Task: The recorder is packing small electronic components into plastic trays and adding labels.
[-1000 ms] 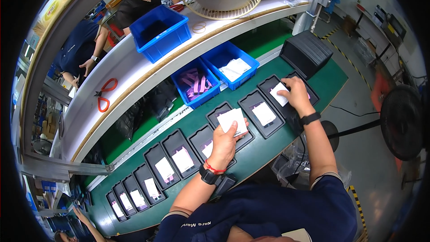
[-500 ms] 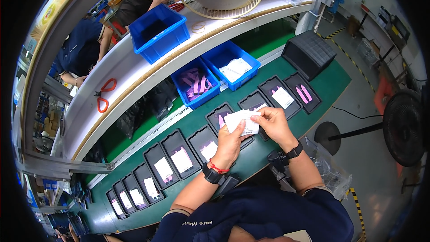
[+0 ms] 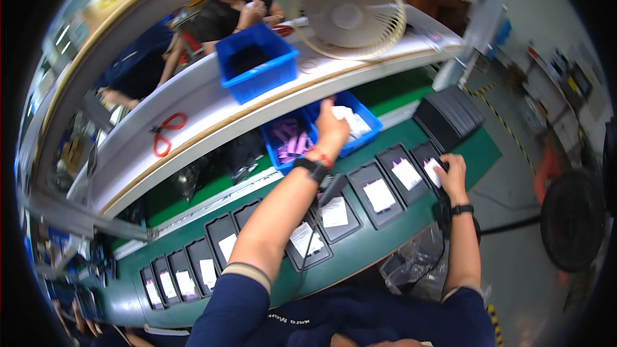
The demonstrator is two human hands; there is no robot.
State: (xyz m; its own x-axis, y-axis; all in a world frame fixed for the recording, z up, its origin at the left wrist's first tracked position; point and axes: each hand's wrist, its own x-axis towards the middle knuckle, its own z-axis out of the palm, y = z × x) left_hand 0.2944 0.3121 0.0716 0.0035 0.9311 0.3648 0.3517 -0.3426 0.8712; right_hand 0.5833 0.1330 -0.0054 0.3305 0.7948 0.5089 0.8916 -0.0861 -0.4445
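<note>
My left hand [image 3: 333,130] reaches into the blue bin [image 3: 375,130] of white paper cards [image 3: 352,122]. It is blurred, its fingers are partly hidden, and I cannot tell whether it holds a card. At the right end of the tray row, my right hand [image 3: 455,176] has its fingers curled at the edge of a white card [image 3: 432,171]. That card lies in a black tray [image 3: 422,151]. Nearby black trays hold white cards over pink pieces, among them a card [image 3: 405,174] in the neighbouring tray. Beside my left wrist, another blue bin [image 3: 281,163] contains pink strips [image 3: 293,143].
Stacked black trays [image 3: 448,115] stand at the green table's [image 3: 483,154] far right. The shelf above carries an empty-looking blue bin [image 3: 257,80], red-handled scissors [image 3: 168,133] and a fan [image 3: 350,16]. Another fan [image 3: 574,218] stands right. People work beyond the shelf.
My hands have parted from the cards they held together. The left moved up to the blue bin; the right moved to the end tray, where a white card now covers the pink pieces.
</note>
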